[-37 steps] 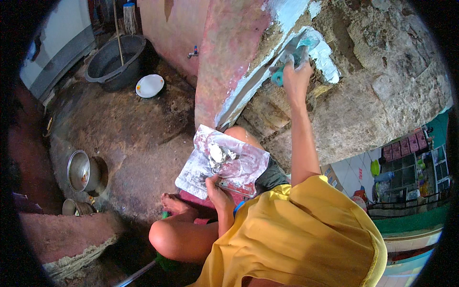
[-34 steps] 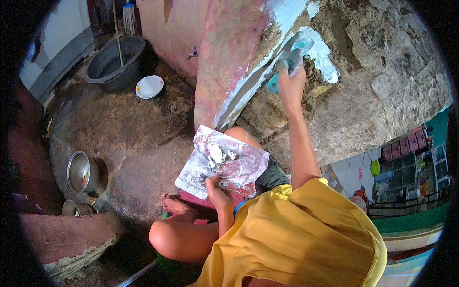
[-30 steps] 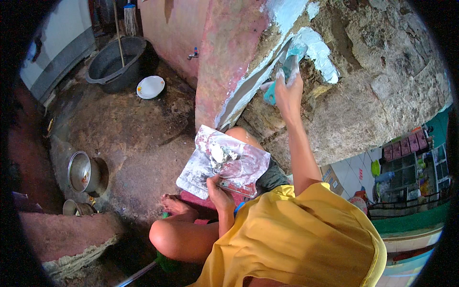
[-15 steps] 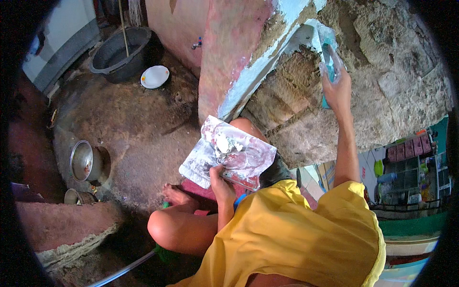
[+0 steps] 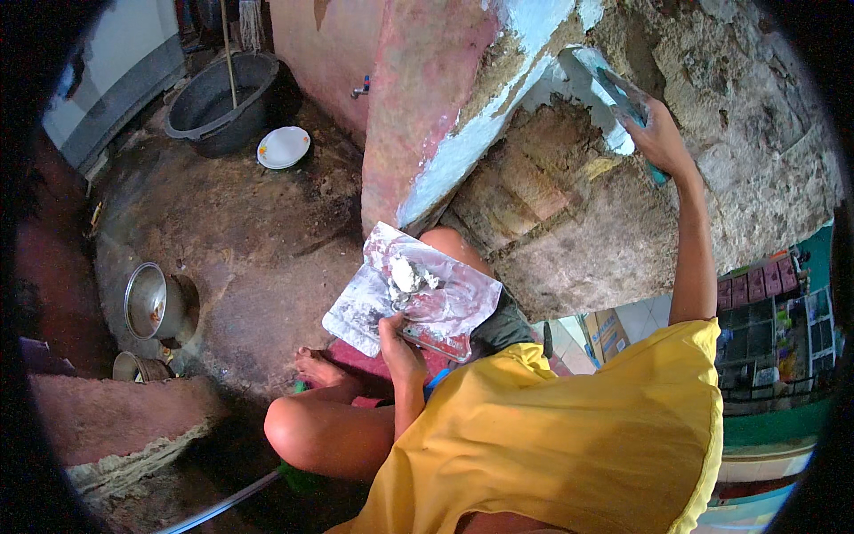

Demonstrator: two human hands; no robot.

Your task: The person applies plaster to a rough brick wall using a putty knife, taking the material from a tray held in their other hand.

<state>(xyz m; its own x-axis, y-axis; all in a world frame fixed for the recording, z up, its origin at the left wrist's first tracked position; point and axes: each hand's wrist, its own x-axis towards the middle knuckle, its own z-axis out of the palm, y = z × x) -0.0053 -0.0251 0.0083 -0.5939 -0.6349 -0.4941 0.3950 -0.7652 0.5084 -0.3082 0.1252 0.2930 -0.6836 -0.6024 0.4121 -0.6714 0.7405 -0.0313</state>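
My left hand (image 5: 402,349) grips the near edge of a smeared, bent flat sheet (image 5: 360,307) in front of my knee. On that sheet sits a lump of white putty (image 5: 407,275). At the upper right, my right hand (image 5: 663,142) is closed around a teal-handled trowel (image 5: 630,105). Its blade lies against the rough wall (image 5: 738,151), beside a fresh white putty band (image 5: 583,67). A bluish-white painted strip (image 5: 463,160) runs down the corner edge toward the sheet. Part of the blade is hidden by its own tilt and my fingers.
At the far left stands a large dark tub (image 5: 209,125) with a stick in it, near a white plate (image 5: 284,147). A metal pot (image 5: 153,301) rests on the floor, with a smaller container (image 5: 140,367) by a low ledge (image 5: 124,418). A tap (image 5: 360,87) juts from the pink wall.
My right hand and the trowel have swung right and slightly down along the wall, and white putty now shows lower beside the blade. My left hand still holds the sheet.
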